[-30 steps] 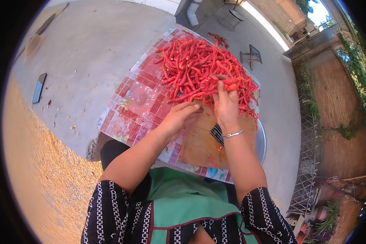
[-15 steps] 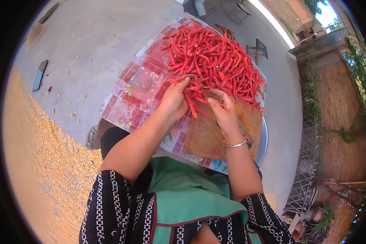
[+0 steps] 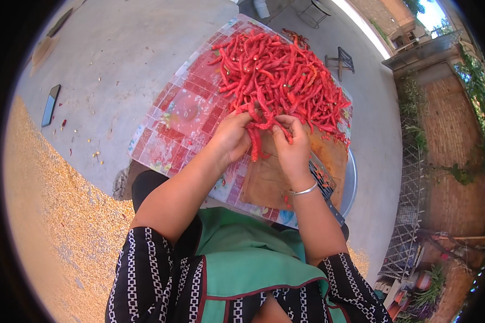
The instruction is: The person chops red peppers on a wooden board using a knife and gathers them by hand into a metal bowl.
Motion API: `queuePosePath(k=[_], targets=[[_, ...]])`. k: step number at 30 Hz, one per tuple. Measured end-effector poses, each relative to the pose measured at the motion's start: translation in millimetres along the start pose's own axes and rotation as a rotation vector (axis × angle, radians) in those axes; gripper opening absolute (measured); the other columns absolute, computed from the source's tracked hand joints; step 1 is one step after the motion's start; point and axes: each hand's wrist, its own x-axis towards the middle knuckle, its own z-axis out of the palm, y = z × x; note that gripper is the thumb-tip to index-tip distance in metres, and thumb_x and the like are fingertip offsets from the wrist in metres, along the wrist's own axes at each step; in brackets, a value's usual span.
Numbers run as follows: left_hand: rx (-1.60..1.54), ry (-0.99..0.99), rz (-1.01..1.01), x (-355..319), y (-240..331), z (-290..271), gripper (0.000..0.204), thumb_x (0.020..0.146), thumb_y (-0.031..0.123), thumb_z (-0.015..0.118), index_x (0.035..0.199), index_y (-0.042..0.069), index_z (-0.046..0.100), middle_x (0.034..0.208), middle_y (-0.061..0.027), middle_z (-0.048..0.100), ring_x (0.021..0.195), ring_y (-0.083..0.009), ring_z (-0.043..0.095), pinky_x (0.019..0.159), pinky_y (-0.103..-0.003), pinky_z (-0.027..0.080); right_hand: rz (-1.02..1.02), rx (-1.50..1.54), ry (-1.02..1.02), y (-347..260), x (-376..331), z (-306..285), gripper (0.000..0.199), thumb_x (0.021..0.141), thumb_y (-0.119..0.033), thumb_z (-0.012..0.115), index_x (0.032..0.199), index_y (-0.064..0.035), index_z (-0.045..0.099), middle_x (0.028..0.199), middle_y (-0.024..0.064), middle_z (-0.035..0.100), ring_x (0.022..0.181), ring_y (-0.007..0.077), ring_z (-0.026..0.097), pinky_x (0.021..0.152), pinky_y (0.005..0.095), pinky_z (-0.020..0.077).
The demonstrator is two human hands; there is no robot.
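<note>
A large heap of red chili peppers covers the far part of a table. At its near edge my left hand is closed round several chilies, some of them hanging down below the fingers. My right hand, with a silver bangle on the wrist, pinches the right end of the same bunch. Under the hands lies a brown cutting board. A knife, its dark blade dotted with red bits, rests on the board beside my right wrist, partly hidden by it.
A red-and-white patterned cloth covers the table. Past its right edge shows the rim of a metal basin. A phone lies on the concrete floor at left, near spread yellow grain. A folding stool stands beyond the table.
My right hand has moved slightly left and closed on the chilies by my left hand. The knife is now more exposed beside my right wrist.
</note>
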Motion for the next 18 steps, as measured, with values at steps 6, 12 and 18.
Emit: queuePosePath(k=[6, 12, 18], targets=[[0.300, -0.028, 0.133, 3.8, 8.7, -2.3, 0.036, 0.095, 0.002, 0.045, 0.131, -0.006, 0.049, 0.126, -0.0155, 0.059, 0.116, -0.0228, 0.056, 0.100, -0.035, 0.045, 0.090, 0.307, -0.017, -3.3, 1.9, -15.7, 0.020, 0.093, 0.001, 0.057, 0.113, 0.0029, 0.053, 0.107, 0.0097, 0.061, 0.093, 0.0143, 0.063, 0.080, 0.0273, 0.0533], [0.337, -0.064, 0.093, -1.5, 14.2, 2.9, 0.035, 0.098, 0.009, 0.045, 0.131, -0.002, 0.051, 0.129, -0.0159, 0.057, 0.121, -0.0233, 0.054, 0.103, -0.038, 0.044, 0.166, 0.371, -0.044, -4.2, -0.2, -10.8, 0.021, 0.094, 0.000, 0.056, 0.114, 0.0028, 0.053, 0.106, 0.0092, 0.062, 0.092, 0.0130, 0.063, 0.080, 0.0263, 0.0532], [0.106, -0.207, -0.051, -2.3, 19.1, -0.1, 0.034, 0.099, 0.016, 0.049, 0.129, 0.000, 0.052, 0.125, -0.0147, 0.059, 0.117, -0.0223, 0.056, 0.100, -0.039, 0.046, 0.209, 0.502, -0.184, -7.4, -0.8, -4.3, 0.021, 0.094, -0.002, 0.058, 0.114, 0.0025, 0.053, 0.103, 0.0083, 0.064, 0.090, 0.0116, 0.062, 0.079, 0.0255, 0.0528]])
